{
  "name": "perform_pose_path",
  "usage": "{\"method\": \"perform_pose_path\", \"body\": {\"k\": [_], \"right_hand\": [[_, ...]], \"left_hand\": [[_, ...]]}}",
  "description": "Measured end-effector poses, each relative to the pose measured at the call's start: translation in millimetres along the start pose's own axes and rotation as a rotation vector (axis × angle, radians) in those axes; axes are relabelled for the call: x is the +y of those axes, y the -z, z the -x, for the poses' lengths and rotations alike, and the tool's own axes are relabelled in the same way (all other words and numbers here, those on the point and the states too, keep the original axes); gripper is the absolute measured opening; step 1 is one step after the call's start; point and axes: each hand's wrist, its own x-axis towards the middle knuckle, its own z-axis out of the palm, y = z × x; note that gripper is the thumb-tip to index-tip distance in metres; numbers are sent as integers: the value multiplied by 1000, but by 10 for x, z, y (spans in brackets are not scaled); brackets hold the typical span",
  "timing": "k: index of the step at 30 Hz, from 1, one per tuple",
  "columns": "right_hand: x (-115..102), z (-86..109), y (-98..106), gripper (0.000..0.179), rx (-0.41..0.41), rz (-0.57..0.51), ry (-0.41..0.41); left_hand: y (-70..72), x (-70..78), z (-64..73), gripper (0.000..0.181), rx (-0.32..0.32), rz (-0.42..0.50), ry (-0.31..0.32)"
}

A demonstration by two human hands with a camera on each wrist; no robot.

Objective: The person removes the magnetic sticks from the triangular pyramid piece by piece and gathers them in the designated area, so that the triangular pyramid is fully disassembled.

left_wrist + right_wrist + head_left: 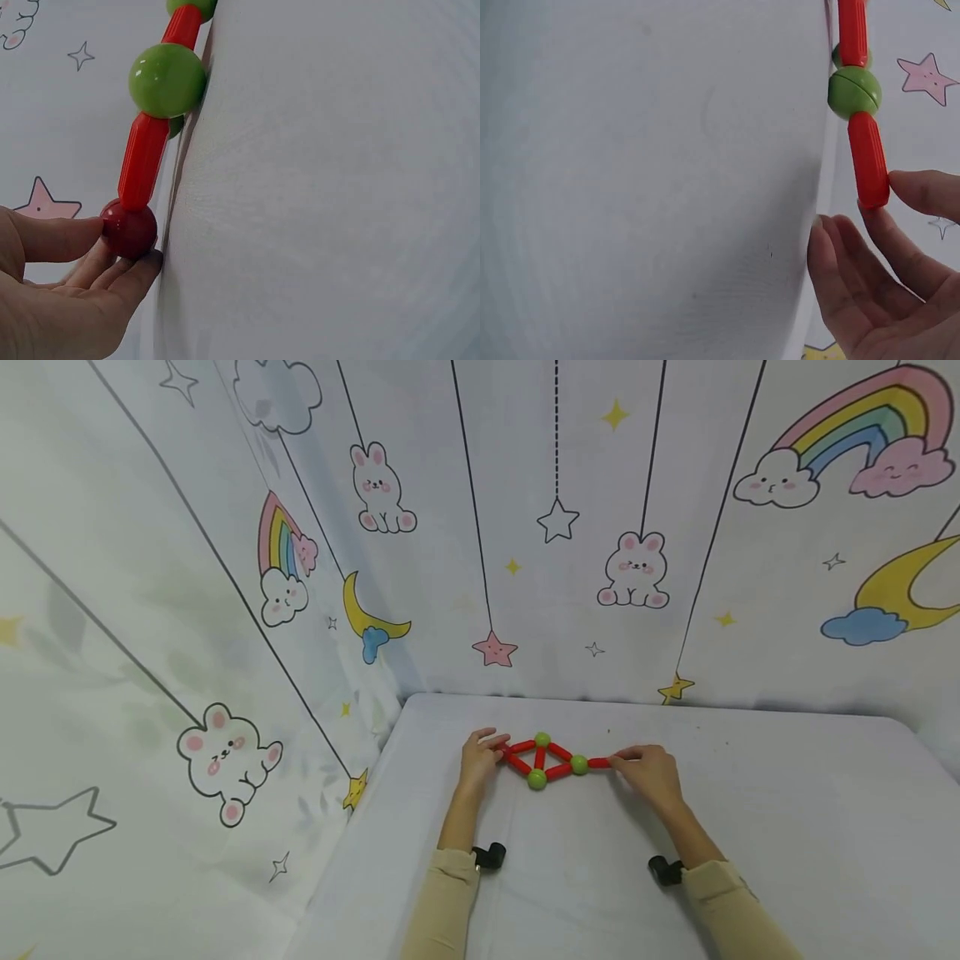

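A flat diamond of red rods and balls, like a magnetic building set, spans the space between the hands. Its corners are green balls (537, 779) and a red ball (129, 229) at the left end, with one rod crossing the middle. My left hand (480, 760) holds the red ball between thumb and fingertips. From the rightmost green ball (579, 764) a single red rod (868, 161) sticks out to the right. Its outer end is pinched by the thumb and a finger of my right hand (652, 774), whose other fingers stay off the rod.
The pieces are over the far part of a white-covered table (585, 877). Behind it hangs a white curtain (442, 577) printed with rabbits, stars and rainbows; another panel runs along the left side. Small black cameras (491, 856) sit at both wrists.
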Motion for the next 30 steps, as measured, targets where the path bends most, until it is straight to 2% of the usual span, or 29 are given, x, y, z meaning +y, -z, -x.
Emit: {"method": "perform_pose_path", "body": {"k": [4, 15, 24, 30], "right_hand": [[39, -4, 22, 37, -9, 17, -24], [69, -21, 111, 27, -64, 38, -33], [125, -53, 153, 26, -73, 48, -56], [110, -62, 191, 24, -82, 65, -68]], "left_hand": [[7, -5, 1, 51, -32, -2, 4], [16, 19, 26, 43, -68, 10, -17], [-33, 6, 9, 56, -63, -36, -8], [-37, 6, 9, 57, -76, -46, 19]]}}
